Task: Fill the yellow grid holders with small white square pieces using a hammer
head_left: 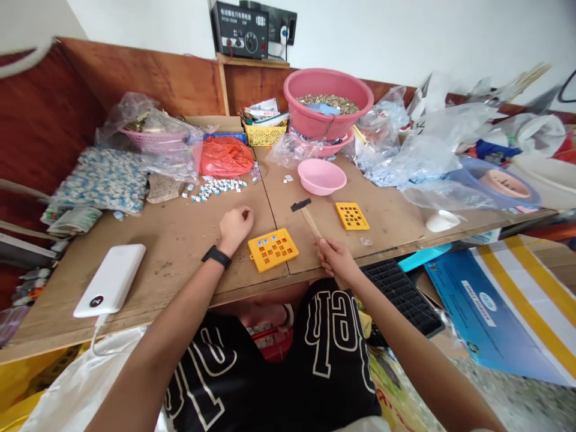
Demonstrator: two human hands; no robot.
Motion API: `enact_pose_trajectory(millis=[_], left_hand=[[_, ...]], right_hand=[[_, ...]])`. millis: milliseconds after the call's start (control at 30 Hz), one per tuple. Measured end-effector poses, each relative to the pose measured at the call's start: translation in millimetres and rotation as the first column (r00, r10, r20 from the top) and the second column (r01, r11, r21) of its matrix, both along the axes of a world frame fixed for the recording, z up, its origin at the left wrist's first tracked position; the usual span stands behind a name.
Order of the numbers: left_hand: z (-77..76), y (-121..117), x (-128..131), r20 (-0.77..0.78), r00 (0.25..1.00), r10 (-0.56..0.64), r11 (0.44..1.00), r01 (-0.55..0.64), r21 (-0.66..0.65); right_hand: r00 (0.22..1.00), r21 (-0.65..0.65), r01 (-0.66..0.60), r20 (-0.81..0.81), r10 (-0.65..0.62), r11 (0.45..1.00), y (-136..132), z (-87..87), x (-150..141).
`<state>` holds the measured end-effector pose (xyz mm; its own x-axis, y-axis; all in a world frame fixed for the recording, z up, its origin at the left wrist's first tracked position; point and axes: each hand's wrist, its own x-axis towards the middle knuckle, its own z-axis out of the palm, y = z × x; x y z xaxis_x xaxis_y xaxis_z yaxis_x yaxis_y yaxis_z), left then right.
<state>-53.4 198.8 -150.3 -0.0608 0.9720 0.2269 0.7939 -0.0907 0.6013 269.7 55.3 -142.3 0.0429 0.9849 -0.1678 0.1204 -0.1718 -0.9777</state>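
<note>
In my right hand [336,259] is a small hammer [310,221] with a pale wooden handle and a black head, held above the table's front edge. My left hand [236,227] is closed over the table, fingers curled in; whatever they may hold is hidden. Between the hands lies a yellow plastic tray [273,250] with square slots, a few along its top row filled with small blue-and-white pieces. Beyond my left hand, more small blue-and-white pieces [216,188] are scattered. A second yellow slotted tray [351,216] lies right of the hammer head.
A pink bowl [322,176] stands behind the hammer, with a large pink basin [330,84] of small metal parts farther back. A red plastic bag [226,157] sits behind the loose pieces. A white power bank [110,280] lies at left, a white cup [443,221] at right.
</note>
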Motion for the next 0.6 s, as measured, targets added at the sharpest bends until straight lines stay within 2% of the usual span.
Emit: enact_pose_trajectory(millis=[67, 167, 333, 500, 600], left_hand=[[3.4, 11, 4, -0.072, 0.997, 0.021, 1.000, -0.022, -0.013], [14.2, 40, 11, -0.167, 0.986, -0.028, 0.998, 0.038, 0.052], [31.5, 111, 15, -0.353, 0.936, 0.005, 0.988, 0.051, 0.149], [36.0, 166, 15, -0.542, 0.811, -0.219, 0.937, 0.330, 0.115], [36.2, 185, 15, -0.595, 0.780, -0.194, 0.956, 0.285, 0.062]], right_hand=[[0.996, -0.106, 0.011, -0.085, -0.020, 0.994, 10, -2.7, -2], [0.991, -0.169, 0.022, -0.125, -0.044, 0.985, 18, -3.5, -5], [0.986, -0.144, 0.011, -0.161, -0.034, 0.990, 18, -3.0, -6], [0.984, -0.118, 0.022, -0.174, -0.043, 0.993, 18, -7.4, -7], [0.978, -0.109, 0.008, -0.205, -0.030, 0.994, 19, -10.5, -6]])
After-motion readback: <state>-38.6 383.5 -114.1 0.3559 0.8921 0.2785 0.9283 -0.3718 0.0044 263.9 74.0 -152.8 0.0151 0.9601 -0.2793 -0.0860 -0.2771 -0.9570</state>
